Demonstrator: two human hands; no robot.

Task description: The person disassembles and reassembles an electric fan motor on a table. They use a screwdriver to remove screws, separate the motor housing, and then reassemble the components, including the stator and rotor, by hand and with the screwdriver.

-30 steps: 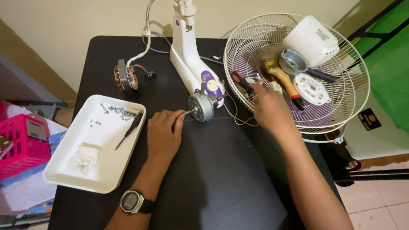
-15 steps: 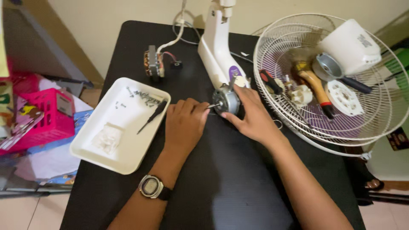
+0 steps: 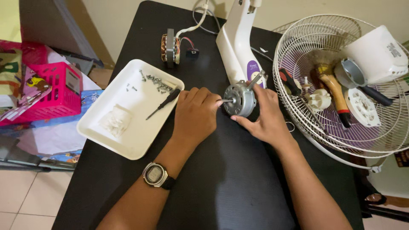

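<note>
- A black table [image 3: 238, 187] is filling most of the view and is carrying everything described below.
- A white wire fan guard [image 3: 298, 55] is lying at the right edge of the table, holding a white housing [image 3: 375, 51], a wooden-handled tool [image 3: 334, 91] and a red-handled screwdriver [image 3: 290, 82].
- A white fan stand [image 3: 238, 38] is lying along the far middle of the table, its lower end just behind the motor.
- A white tray [image 3: 136, 136] is sitting to the left, holding a scatter of screws [image 3: 156, 83], a black screwdriver [image 3: 163, 103] and a small clear bag [image 3: 116, 120].
- The right hand [image 3: 266, 117] is wrapping around the right side of a small grey motor [image 3: 239, 100], which is resting near the middle of the table between the two hands.
- The left hand [image 3: 196, 115], with a wristwatch [image 3: 154, 174] below it, is sitting just left of the motor, its fingers pinching the thin shaft [image 3: 226, 101] that is sticking out toward them.
- A copper-wound stator [image 3: 169, 49] with wires is standing at the far side of the table, well apart from the hands.
</note>
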